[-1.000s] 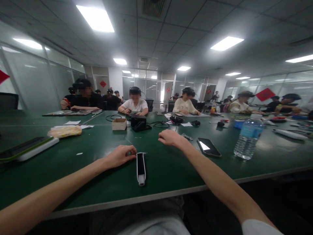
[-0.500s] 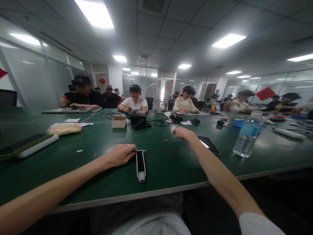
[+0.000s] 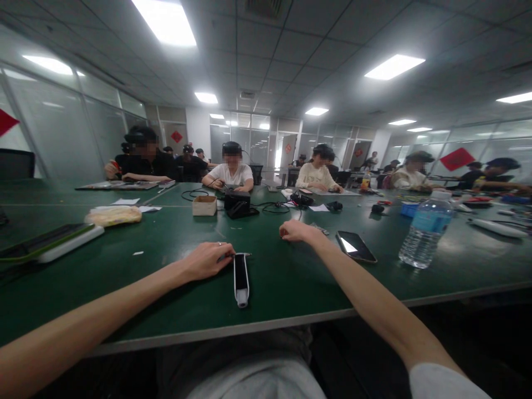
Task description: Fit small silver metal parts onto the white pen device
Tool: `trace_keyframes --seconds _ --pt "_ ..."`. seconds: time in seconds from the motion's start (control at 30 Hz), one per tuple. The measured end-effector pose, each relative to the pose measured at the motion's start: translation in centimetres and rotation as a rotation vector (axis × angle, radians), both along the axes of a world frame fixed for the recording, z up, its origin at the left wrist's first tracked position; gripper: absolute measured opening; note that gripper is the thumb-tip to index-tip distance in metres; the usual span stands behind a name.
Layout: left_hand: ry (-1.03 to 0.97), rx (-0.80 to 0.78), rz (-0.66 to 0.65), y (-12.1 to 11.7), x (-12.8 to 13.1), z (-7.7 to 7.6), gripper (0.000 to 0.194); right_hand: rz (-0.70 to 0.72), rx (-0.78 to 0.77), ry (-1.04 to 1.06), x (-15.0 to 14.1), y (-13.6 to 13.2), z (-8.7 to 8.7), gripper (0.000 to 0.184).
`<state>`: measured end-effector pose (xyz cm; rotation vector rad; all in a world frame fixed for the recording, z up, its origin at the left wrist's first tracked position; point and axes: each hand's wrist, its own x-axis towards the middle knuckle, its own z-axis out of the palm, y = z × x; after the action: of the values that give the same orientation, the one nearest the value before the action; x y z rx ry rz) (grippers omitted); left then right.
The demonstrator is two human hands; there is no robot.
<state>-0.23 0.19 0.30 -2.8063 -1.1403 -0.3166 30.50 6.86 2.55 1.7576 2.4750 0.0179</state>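
My left hand (image 3: 210, 259) rests on the green table (image 3: 166, 321), fingers closed around a thin, dark screwdriver-like tool (image 3: 226, 256). The slim metal end shows just past the top of a narrow white-edged device with a black inner face (image 3: 241, 281). That device lies lengthwise towards me, right beside the left fingertips. Farther forward and to the right, my right hand (image 3: 296, 230) is low over the tabletop with its fingers pinched together. Whatever is between those fingertips is hidden. A small clear plastic bag (image 3: 320, 228) lies just beyond the right wrist.
Right of my forearm lie a phone (image 3: 356, 246) and a water bottle (image 3: 427, 230). Ahead stand a small open box (image 3: 204, 205) and a black device (image 3: 236, 205) with cables. A wrapped packet (image 3: 114, 215) is on the left. Several people sit across the table.
My right hand has moved left and slightly down, to where tiny loose bits lay on the table. The left hand stays beside the device, its dark tool now showing more.
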Motion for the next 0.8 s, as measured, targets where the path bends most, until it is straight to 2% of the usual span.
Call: trace_keyframes --seconds 0.53,0.8 --pt "-0.008 -0.013 -0.006 -0.2 0.1 0.2 0.022 -0.054 -0.029 0.008 0.3 -0.1 0.3 0.018" --pt "-0.015 -0.018 -0.017 0.1 0.0 0.2 0.023 -0.071 -0.01 0.026 0.4 -0.6 0.7 0.025"
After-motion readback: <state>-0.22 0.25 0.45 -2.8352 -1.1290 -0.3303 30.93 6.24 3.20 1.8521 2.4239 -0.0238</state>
